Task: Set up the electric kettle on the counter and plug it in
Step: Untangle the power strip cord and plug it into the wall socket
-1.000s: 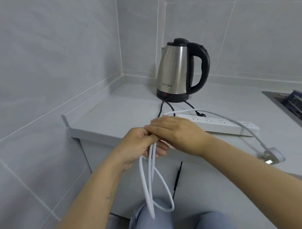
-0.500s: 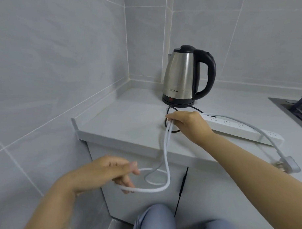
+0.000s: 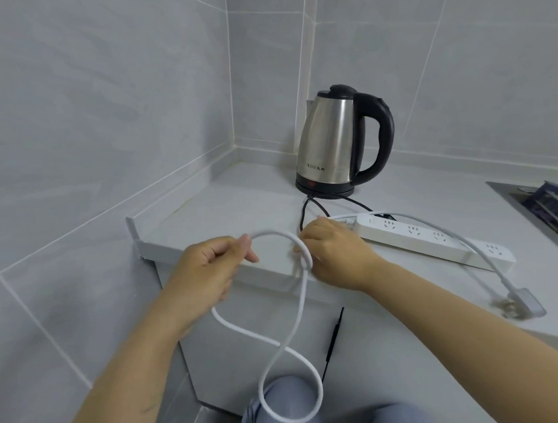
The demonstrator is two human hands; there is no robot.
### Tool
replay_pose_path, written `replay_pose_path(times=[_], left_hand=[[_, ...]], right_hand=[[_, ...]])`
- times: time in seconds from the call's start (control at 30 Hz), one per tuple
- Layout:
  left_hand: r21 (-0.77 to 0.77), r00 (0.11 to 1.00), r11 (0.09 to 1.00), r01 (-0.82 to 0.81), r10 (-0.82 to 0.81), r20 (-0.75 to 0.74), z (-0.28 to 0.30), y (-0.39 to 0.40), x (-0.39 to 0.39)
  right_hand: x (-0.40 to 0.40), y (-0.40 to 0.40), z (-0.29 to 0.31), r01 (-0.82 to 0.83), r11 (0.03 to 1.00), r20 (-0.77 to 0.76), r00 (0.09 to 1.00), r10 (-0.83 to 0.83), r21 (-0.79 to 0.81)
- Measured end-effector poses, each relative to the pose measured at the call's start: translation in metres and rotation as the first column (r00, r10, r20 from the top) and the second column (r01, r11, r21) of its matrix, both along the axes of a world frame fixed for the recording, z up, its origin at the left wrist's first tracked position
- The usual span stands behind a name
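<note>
1. Fingers first: the left hand (image 3: pixel 207 270) has its fingers curled, thumb and forefinger pinching the white cord (image 3: pixel 301 302) at the top of a loop; the right hand (image 3: pixel 334 257) has its fingers bent down over the same cord where the loop crosses itself at the counter's edge, though from where I stand I cannot tell exactly how they close on it.
2. Grey tiled walls (image 3: pixel 94 123) meet in the corner behind everything.
3. Next in size, the pale counter (image 3: pixel 233 206) runs along the walls, with a raised lip at its left end and a cabinet front (image 3: pixel 259 322) below it.
4. Far right, the rim of a sink (image 3: pixel 504 187) shows, with something dark inside that I cannot make out.
5. The kettle (image 3: pixel 329 140), steel with a black handle and lid, stands upright on its black base (image 3: pixel 324 187) in the corner, well behind the hands.
6. A white power strip (image 3: pixel 430 237) lies flat on the counter, just right of the right hand.
7. The white cord hangs below the hands in a figure-of-eight over the person's knee (image 3: pixel 287 397), and arcs over the strip to the right.
8. The kettle's black cord (image 3: pixel 306 210) curls from the base toward the strip.
9. The white plug (image 3: pixel 521 307) lies on the counter near its front edge, far right.
</note>
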State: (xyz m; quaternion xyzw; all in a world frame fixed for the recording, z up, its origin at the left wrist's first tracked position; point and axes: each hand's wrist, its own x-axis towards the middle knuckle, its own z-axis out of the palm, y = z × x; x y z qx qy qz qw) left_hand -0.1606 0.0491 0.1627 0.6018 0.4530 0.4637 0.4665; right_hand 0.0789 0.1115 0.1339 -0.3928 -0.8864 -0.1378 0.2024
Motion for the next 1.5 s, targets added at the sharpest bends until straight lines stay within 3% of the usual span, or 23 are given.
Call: replay_pose_path(times=[0.1, 0.23, 0.53, 0.83, 1.0, 1.2, 1.4, 1.5], left_hand=[[0.135, 0.956, 0.955, -0.263, 0.277, -0.098, -0.007, 0.006, 0.008], [0.129, 0.925, 0.944, -0.304, 0.325, -0.199, -0.017, 0.011, 0.013], [-0.102, 0.972, 0.982, -0.158, 0.137, -0.191, -0.036, 0.0, 0.024], [-0.221, 0.937, 0.959, 0.176, -0.232, -0.262, -0.022, -0.022, 0.039], [-0.254, 0.881, 0.909, 0.33, -0.393, -0.264, -0.026, -0.028, 0.052], [-0.276, 0.912, 0.899, 0.34, -0.387, -0.137, -0.017, -0.024, 0.047], [-0.213, 0.899, 0.909, 0.36, -0.398, -0.181, -0.009, -0.022, 0.044], [-0.174, 0.924, 0.93, 0.325, -0.351, -0.152, -0.007, -0.024, 0.045]], right_hand=[[0.001, -0.009, 0.001, -0.088, 0.991, 0.001, 0.996, 0.089, -0.099], [0.001, -0.014, 0.0, -0.112, 0.98, -0.055, 0.993, 0.104, -0.166], [-0.006, -0.011, 0.005, -0.111, 0.981, -0.437, 0.899, 0.031, -0.16], [-0.008, -0.009, 0.019, -0.058, 0.973, -0.514, 0.855, -0.067, -0.222], [-0.001, -0.017, 0.03, -0.051, 0.939, -0.372, 0.924, -0.085, -0.341], [0.004, -0.049, 0.053, -0.171, 0.902, -0.374, 0.927, 0.012, -0.395], [-0.01, -0.072, 0.058, -0.237, 0.903, -0.176, 0.967, 0.184, -0.358], [-0.012, -0.069, 0.057, -0.206, 0.914, -0.176, 0.973, 0.151, -0.351]])
